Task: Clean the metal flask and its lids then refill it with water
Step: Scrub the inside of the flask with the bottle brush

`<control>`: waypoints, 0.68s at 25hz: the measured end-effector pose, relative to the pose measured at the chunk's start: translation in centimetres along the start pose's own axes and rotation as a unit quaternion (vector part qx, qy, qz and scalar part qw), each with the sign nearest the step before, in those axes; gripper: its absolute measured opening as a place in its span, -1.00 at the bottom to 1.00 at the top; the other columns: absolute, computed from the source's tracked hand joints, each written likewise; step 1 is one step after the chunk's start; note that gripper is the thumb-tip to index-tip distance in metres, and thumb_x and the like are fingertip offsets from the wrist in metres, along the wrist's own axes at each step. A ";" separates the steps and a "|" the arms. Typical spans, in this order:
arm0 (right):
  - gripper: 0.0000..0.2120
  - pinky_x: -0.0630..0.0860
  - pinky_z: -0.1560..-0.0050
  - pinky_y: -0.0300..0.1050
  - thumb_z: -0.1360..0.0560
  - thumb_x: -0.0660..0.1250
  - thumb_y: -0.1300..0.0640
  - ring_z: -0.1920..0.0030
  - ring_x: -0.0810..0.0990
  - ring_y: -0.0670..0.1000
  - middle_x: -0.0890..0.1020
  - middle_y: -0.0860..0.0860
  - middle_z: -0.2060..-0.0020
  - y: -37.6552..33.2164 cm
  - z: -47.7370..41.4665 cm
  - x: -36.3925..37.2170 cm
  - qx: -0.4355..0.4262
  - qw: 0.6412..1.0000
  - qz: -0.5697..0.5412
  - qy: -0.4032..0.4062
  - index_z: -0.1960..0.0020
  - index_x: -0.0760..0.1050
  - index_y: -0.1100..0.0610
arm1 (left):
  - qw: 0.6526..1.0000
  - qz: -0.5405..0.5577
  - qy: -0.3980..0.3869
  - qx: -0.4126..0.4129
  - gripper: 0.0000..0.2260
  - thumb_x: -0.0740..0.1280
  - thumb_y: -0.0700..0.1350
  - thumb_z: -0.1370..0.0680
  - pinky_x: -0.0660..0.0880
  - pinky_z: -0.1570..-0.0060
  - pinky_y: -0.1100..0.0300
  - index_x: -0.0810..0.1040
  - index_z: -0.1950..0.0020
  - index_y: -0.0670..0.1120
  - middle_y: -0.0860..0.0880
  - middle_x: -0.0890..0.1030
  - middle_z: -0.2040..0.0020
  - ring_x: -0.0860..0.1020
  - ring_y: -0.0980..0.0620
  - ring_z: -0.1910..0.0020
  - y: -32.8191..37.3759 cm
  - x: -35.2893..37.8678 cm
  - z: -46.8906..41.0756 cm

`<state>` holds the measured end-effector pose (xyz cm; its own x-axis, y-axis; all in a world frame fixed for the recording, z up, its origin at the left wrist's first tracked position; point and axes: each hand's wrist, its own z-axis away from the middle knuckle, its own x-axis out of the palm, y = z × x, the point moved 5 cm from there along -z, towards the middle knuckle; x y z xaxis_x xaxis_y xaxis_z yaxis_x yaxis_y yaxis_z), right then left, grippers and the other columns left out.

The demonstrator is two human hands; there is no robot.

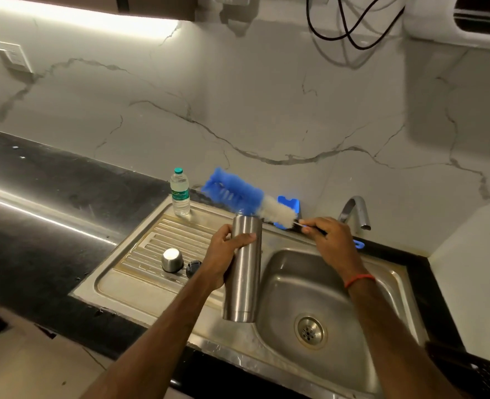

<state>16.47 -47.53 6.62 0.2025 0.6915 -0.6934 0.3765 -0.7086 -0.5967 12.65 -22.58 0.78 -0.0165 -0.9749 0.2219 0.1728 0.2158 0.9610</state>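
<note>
head | left hand [223,254] wrapped flask [243,266] upper body | right hand [328,240] pinched brush [248,198] handle | flask looked rigid, slick; grip mid-body

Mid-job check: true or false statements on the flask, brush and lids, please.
1. The left hand grips the metal flask. True.
2. The bottle brush is deep inside the flask. False: it is outside, by the mouth, held by the right hand.
3. Both lids lie in the sink basin. False: the steel cap and black lid sit on the drainboard.
4. The plastic water bottle stands upright, capped. True.
</note>
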 end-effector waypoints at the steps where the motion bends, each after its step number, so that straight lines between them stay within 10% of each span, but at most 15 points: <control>1: -0.82 0.48 -0.03 -0.31 -0.49 0.47 0.21 0.06 0.59 -0.13 0.68 -0.08 0.11 -0.8 -0.5 0.7 -0.018 1.000 -0.007 0.003 -0.08 0.70 0.08 | 1.000 0.012 -0.007 -0.005 -0.55 0.48 -0.01 -0.41 0.66 0.02 -0.14 0.51 -0.23 -0.14 -0.29 0.67 -0.07 0.68 -0.25 0.06 0.2 0.0 0.0; 5: -0.83 0.52 -0.04 -0.20 -0.49 0.47 0.21 0.06 0.59 -0.13 0.67 -0.05 0.11 1.9 1.3 0.0 0.006 1.000 -0.005 0.001 -0.06 0.69 0.06 | 0.997 0.033 -0.034 -0.059 -0.67 0.26 -0.02 -0.58 0.63 0.17 0.04 0.50 -0.24 -0.19 -0.23 0.68 0.08 0.66 -0.13 0.17 0.1 -0.6 0.5; 11: -0.83 0.51 -0.07 -0.27 -0.52 0.44 0.22 0.04 0.55 -0.22 0.67 -0.02 0.08 0.5 1.3 1.0 0.008 1.000 -0.016 0.010 -0.10 0.67 0.09 | 0.999 0.024 -0.031 -0.027 -0.26 0.64 -0.01 -0.33 0.67 0.13 -0.14 0.26 -0.33 -0.09 -0.26 0.64 -0.05 0.67 -0.29 0.13 0.2 1.2 0.6; 17: -0.84 0.58 -0.05 -0.15 -0.54 0.41 0.13 0.03 0.61 -0.13 0.67 -0.04 0.05 2.3 2.0 0.9 0.018 1.000 -0.011 -0.018 -0.11 0.64 -0.02 | 0.998 0.050 0.018 -0.012 -0.40 0.48 0.21 -0.43 0.65 -0.01 -0.19 0.46 -0.30 -0.13 -0.31 0.66 -0.08 0.69 -0.28 0.05 0.3 -1.0 0.4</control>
<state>15.67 -48.82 3.80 0.1606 0.7021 -0.6937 0.3485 -0.6979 -0.6257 12.32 -21.49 0.96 0.0380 -0.9499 0.3102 0.1957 0.3115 0.9299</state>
